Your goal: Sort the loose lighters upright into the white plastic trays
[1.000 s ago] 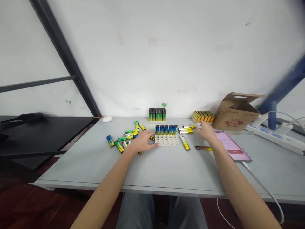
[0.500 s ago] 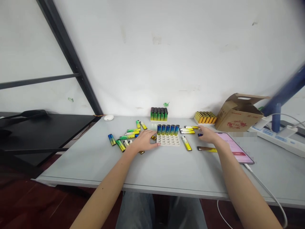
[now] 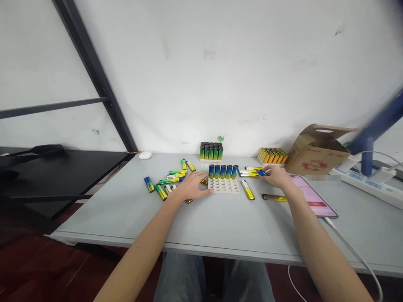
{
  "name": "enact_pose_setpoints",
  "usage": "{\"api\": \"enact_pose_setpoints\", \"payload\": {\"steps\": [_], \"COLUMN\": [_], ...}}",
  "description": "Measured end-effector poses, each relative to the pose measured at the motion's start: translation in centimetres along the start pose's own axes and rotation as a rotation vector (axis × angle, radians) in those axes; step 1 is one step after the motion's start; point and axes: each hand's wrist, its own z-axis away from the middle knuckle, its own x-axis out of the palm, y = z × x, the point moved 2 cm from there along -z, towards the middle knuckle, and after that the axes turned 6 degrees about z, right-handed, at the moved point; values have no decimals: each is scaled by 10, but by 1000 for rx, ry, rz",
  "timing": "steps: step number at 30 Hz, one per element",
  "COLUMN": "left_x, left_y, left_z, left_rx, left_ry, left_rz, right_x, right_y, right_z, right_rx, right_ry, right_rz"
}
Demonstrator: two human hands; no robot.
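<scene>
Earbud case: a small white case (image 3: pixel 145 155) lies at the far left corner of the tabletop (image 3: pixel 220 222).
Loose lighters: a scatter of green, yellow and blue loose lighters (image 3: pixel 168 181) lies flat, left of the left hand.
Left hand: the left hand (image 3: pixel 190 186) rests palm down on the tabletop, fingers loosely spread and gripping nothing, its fingertips at the left edge of the white tray.
Green set: a full rack of green lighters (image 3: pixel 211 151) stands at the back by the wall.
White tray: the white tray (image 3: pixel 224 187) sits between both hands; 5 standing lighters (image 3: pixel 223 171), blue over yellow, fill its back row, and the other holes are bare.
Yellow lighter: 1 yellow lighter (image 3: pixel 247 189) lies just right of the tray.
Blue lighter: the blue lighter (image 3: pixel 262 173) is pinched at the fingertips of the right hand, just above the tabletop, right of the tray.
Right hand: the right hand (image 3: pixel 277 177) is closed around that lighter.
Orange set: a rack of orange lighters (image 3: pixel 273 155) stands behind it.
Phone: a lit phone (image 3: pixel 311 197) lies beside the right wrist.
Box: an open cardboard box (image 3: pixel 317 152) stands at the far right.
</scene>
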Motion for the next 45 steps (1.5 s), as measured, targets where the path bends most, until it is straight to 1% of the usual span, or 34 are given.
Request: {"api": "enact_pose_setpoints", "payload": {"steps": [4, 8, 10, 13, 14, 17, 19, 23, 25, 28, 30, 33, 35, 41, 45], "left_x": [0, -1, -1, -2, -2, -3, -3, -1, -1, -1, -1, -2, -2, -2, -2], "left_y": [0, 1, 2, 3, 3, 4, 3, 2, 1, 1, 2, 3, 3, 2, 3], "left_z": [0, 0, 0, 1, 1, 1, 1, 0, 0, 0, 0, 0, 0, 0, 0], "left_rx": [-1, -8, -13, -13, -11, -3, 0, 6, 6, 3, 0, -2, -1, 5, -3], "left_ry": [6, 12, 2, -5, 0, 16, 19, 17, 16, 11, 10, 13, 14, 18, 12], "left_rz": [4, -2, -7, -2, 0, 7, 8, 7, 6, 2, 3, 3, -3, 0, 0], "right_x": [-8, -14, -15, -13, -13, -11, -12, -14, -14, -16, -18, -18, -18, -18, -15], "right_y": [-18, -44, -59, -76, -80, -89, -92, -91, -90, -92, -94, -97, -98, -98, -98], "right_z": [4, 10, 15, 24, 27, 32, 33, 31, 30, 31, 33, 36, 37, 39, 38], "right_rx": [-65, -212, -288, -267, -251, -206, -177, -110, -82, -59, -54, -48, -44, -66, -20], "right_ry": [15, 89, 132, 201, 202, 124, 75, 29, -62, -247, -332, -405, -430, -454, -518], "right_rz": [-116, -320, -469, -744, -854, -1127, -1213, -1319, -1389, -1487, -1507, -1508, -1516, -1532, -1567]}}
